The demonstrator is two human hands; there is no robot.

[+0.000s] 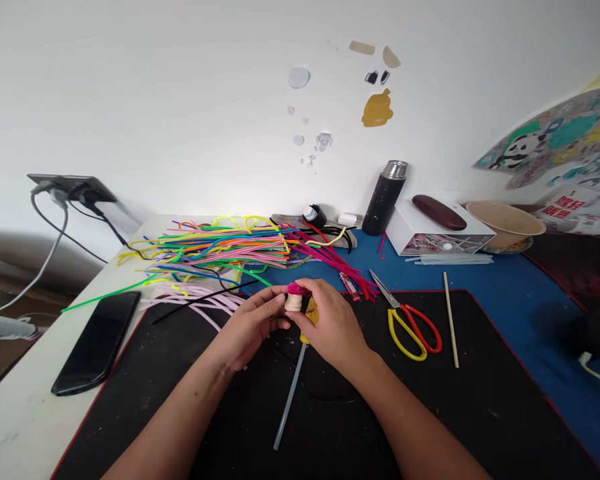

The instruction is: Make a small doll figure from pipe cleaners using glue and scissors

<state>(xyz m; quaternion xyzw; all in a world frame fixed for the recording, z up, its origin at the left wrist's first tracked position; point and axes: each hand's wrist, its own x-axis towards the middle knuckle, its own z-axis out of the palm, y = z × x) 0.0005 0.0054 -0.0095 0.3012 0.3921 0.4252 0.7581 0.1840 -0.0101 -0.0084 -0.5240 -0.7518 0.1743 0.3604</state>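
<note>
Above the black mat (220, 427), a small coiled pipe-cleaner piece (293, 303), cream below and magenta on top, sits between my two hands. My left hand (253, 323) has its thumb and fingers closed at the piece's left side. My right hand (333, 323) grips it from the right, fingers at the magenta top and thumb near the bottom. Partly hidden behind my right hand is a yellow tool (311, 311), which looks like a glue gun. From it a translucent glue stick (290, 407) reaches toward me across the mat.
Bundles of coloured pipe cleaners (230, 247) lie at the back left, near a black phone (97, 343). On the right are scissors (405, 320) and a thin wooden stick (451, 320). A black thermos (384, 200), a white drawer box (435, 230) and a bowl (505, 223) stand by the wall.
</note>
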